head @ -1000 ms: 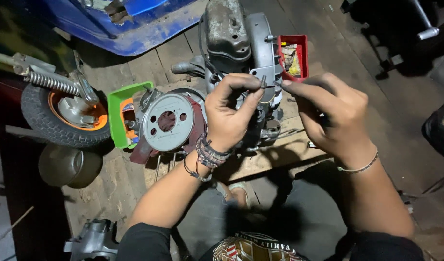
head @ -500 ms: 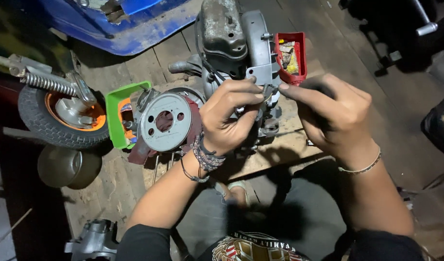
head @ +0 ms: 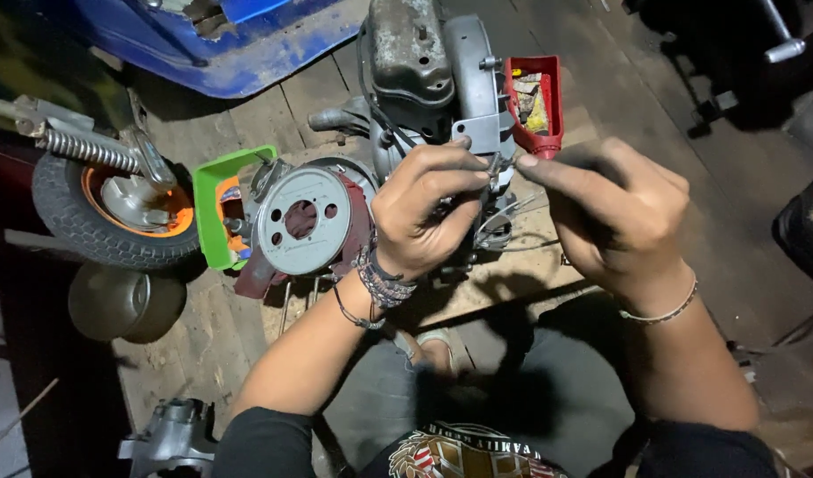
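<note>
Head view: my left hand (head: 424, 212) pinches a small metal part (head: 495, 164) against the engine (head: 424, 62), while my right hand (head: 610, 212), fingertips together, closes from its right, equally near.

Seen from above, the left hand (head: 429, 208) and the right hand (head: 605, 212) meet fingertip to fingertip over a grimy grey metal scooter engine (head: 433, 66) — between the fingers sits a small metal part (head: 495, 164), too small to make out. Left of the engine lies a round grey brake drum plate with holes (head: 302, 219), and beside it a bright green plastic tray (head: 214, 181). A red plastic tray of small parts (head: 546, 97) sits right of the engine. Farther left rests a small black tyre on an orange rim (head: 115, 217) with a coil spring — all on worn wooden planks (head: 212, 310).
</note>
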